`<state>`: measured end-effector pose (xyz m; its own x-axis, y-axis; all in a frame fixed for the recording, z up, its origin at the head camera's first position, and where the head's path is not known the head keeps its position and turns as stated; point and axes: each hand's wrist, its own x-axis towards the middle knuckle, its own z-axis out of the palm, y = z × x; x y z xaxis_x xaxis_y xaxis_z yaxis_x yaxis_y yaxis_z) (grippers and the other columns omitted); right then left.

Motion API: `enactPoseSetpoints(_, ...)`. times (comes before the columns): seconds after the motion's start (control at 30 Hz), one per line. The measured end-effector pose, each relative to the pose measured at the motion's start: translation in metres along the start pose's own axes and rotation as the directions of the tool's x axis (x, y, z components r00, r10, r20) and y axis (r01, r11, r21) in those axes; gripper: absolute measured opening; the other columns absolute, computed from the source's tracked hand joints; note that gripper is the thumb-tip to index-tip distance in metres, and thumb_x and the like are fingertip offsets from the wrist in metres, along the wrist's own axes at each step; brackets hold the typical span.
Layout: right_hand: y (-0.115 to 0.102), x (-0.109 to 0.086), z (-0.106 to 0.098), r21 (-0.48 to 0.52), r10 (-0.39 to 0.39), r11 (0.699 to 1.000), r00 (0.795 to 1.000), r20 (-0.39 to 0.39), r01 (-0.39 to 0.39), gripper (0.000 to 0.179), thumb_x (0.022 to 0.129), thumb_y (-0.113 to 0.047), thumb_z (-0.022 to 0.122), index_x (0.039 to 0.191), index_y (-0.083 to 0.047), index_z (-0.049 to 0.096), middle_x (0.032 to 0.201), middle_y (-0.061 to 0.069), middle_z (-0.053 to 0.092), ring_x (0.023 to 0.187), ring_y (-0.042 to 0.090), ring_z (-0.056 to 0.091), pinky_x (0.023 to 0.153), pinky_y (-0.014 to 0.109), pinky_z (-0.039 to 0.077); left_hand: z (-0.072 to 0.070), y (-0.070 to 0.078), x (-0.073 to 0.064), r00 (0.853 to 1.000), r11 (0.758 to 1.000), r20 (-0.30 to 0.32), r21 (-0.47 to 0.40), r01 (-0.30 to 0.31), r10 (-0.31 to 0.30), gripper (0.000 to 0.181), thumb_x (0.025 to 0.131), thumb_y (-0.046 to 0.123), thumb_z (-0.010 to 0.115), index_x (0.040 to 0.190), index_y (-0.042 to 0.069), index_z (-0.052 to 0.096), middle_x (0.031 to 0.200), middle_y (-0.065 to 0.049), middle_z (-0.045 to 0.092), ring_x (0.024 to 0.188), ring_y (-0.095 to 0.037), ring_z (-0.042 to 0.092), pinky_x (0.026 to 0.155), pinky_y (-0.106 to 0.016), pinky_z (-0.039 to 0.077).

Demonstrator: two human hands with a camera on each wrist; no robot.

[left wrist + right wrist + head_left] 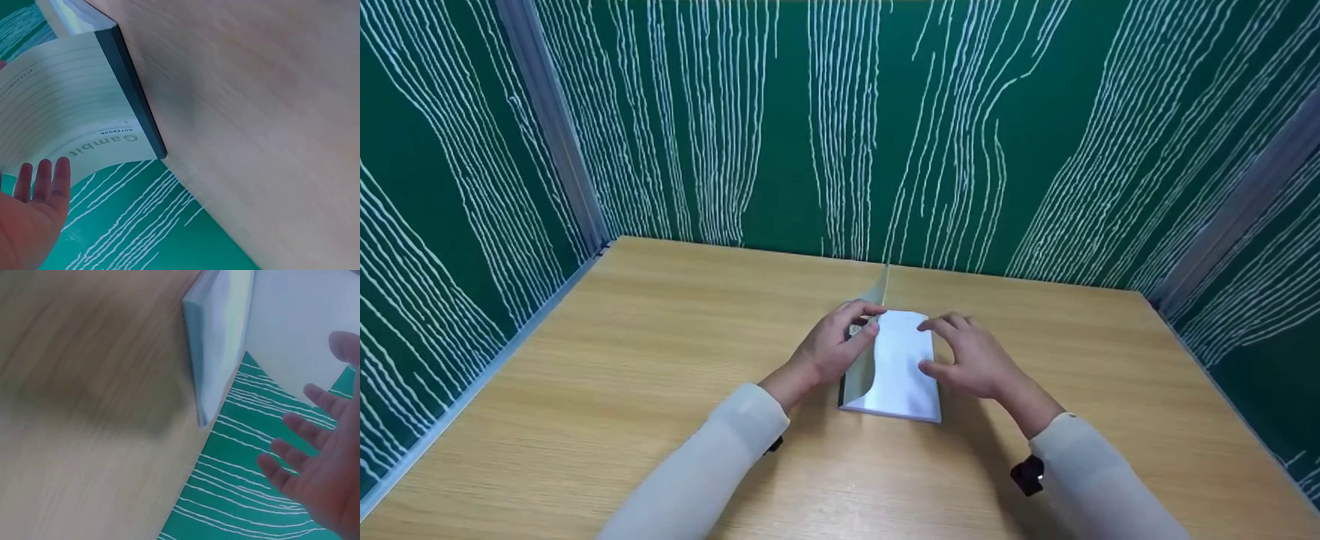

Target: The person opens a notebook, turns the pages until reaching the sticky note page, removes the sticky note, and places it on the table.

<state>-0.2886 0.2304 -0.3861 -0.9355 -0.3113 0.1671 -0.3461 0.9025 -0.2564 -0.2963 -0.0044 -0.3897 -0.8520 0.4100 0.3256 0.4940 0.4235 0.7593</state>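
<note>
A notebook [906,367] lies on the wooden table with its front cover lifted and curved over from the dark spine [130,93]. White pages show in the head view. On the cover's outer face [62,107], the left wrist view shows printed lines and the word "Gambit". My left hand [836,341] is at the outer side of this raised cover, fingers extended, thumb and forefinger near its free edge. Over the right edge of the pages is my right hand [971,356], its fingers spread and loosely bent. The right wrist view shows those fingers [304,430] apart from one another.
The wooden table [660,330] extends around the notebook. Green panels [780,135] with wavy white lines stand along its back and sides, joined by grey posts [551,112] at the corners. A dark wrist device [1027,476] sits by the right sleeve.
</note>
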Motion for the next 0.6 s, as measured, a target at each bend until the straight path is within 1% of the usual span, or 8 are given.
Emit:
enactPoseSetpoints(0.07, 0.002, -0.001, 0.002, -0.013, 0.007, 1.0, 1.0, 0.027, -0.006, 0.057, 0.068, -0.051, 0.062, 0.119, -0.03, 0.048, 0.128, 0.002, 0.043, 0.115, 0.027, 0.038, 0.089, 0.057, 0.034, 0.0, -0.002, 0.0, 0.999, 0.998, -0.031, -0.066, 0.01, -0.012, 0.038, 0.084, 0.053, 0.04, 0.117, 0.035, 0.046, 0.12, 0.016, 0.046, 0.107, -0.004, 0.045, 0.089, -0.029, 0.041)
enactPoseSetpoints(0.17, 0.005, -0.003, 0.005, -0.042, 0.0, 0.999, 0.998, 0.064, 0.002, 0.057, 0.067, -0.048, 0.063, 0.119, -0.029, 0.049, 0.127, 0.003, 0.044, 0.114, 0.027, 0.037, 0.089, 0.057, 0.033, -0.002, -0.001, -0.001, 0.997, 0.986, -0.069, -0.166, 0.029, -0.041, 0.033, 0.087, 0.042, 0.044, 0.115, 0.027, 0.049, 0.116, 0.011, 0.05, 0.103, -0.006, 0.047, 0.087, -0.027, 0.042)
enactPoseSetpoints(0.27, 0.008, -0.005, 0.008, -0.067, -0.022, 0.997, 0.996, 0.091, 0.029, 0.058, 0.069, -0.048, 0.062, 0.121, -0.026, 0.049, 0.127, 0.005, 0.045, 0.114, 0.029, 0.037, 0.089, 0.058, 0.031, -0.006, 0.007, -0.004, 0.993, 0.966, -0.092, -0.254, 0.052, -0.077, 0.029, 0.087, 0.031, 0.048, 0.114, 0.021, 0.05, 0.114, 0.005, 0.051, 0.102, -0.011, 0.048, 0.087, -0.027, 0.042)
enactPoseSetpoints(0.33, 0.01, -0.004, 0.009, -0.076, -0.015, 0.997, 0.995, 0.094, 0.023, 0.057, 0.07, -0.048, 0.061, 0.121, -0.025, 0.049, 0.127, 0.006, 0.045, 0.114, 0.03, 0.038, 0.089, 0.059, 0.031, -0.01, 0.014, -0.007, 0.99, 0.956, -0.1, -0.287, 0.065, -0.097, 0.028, 0.087, 0.024, 0.05, 0.114, 0.016, 0.05, 0.114, 0.0, 0.051, 0.103, -0.014, 0.047, 0.088, -0.028, 0.042)
enactPoseSetpoints(0.4, 0.012, -0.002, 0.01, -0.072, 0.012, 0.997, 0.997, 0.079, -0.006, 0.055, 0.072, -0.047, 0.06, 0.12, -0.024, 0.05, 0.126, 0.007, 0.046, 0.113, 0.031, 0.039, 0.089, 0.059, 0.03, -0.014, 0.02, -0.01, 0.988, 0.948, -0.106, -0.31, 0.071, -0.109, 0.028, 0.087, 0.02, 0.05, 0.114, 0.012, 0.05, 0.114, -0.004, 0.051, 0.103, -0.017, 0.047, 0.088, -0.029, 0.042)
enactPoseSetpoints(0.47, 0.016, 0.003, 0.012, -0.052, 0.062, 0.997, 0.997, 0.055, -0.059, 0.049, 0.074, -0.043, 0.059, 0.118, -0.023, 0.051, 0.125, 0.007, 0.046, 0.113, 0.032, 0.039, 0.09, 0.059, 0.029, -0.015, 0.022, -0.012, 0.987, 0.943, -0.11, -0.326, 0.074, -0.115, 0.028, 0.086, 0.017, 0.051, 0.113, 0.009, 0.05, 0.113, -0.007, 0.051, 0.103, -0.02, 0.048, 0.088, -0.031, 0.042)
enactPoseSetpoints(0.53, 0.02, 0.009, 0.013, -0.019, 0.117, 0.993, 0.993, 0.033, -0.117, 0.042, 0.077, -0.038, 0.058, 0.115, -0.022, 0.053, 0.125, 0.008, 0.045, 0.112, 0.032, 0.038, 0.091, 0.059, 0.028, -0.015, 0.02, -0.013, 0.985, 0.938, -0.116, -0.338, 0.079, -0.125, 0.026, 0.086, 0.017, 0.052, 0.111, 0.009, 0.051, 0.112, -0.007, 0.052, 0.102, -0.02, 0.048, 0.087, -0.031, 0.042)
enactPoseSetpoints(0.6, 0.024, 0.015, 0.015, 0.014, 0.178, 0.984, 0.984, 0.017, -0.178, 0.036, 0.079, -0.034, 0.057, 0.112, -0.022, 0.055, 0.125, 0.009, 0.045, 0.112, 0.033, 0.038, 0.093, 0.058, 0.026, -0.012, 0.012, -0.011, 0.983, 0.937, -0.131, -0.342, 0.079, -0.13, 0.025, 0.086, 0.02, 0.053, 0.108, 0.011, 0.053, 0.108, -0.004, 0.053, 0.1, -0.018, 0.049, 0.086, -0.03, 0.043)
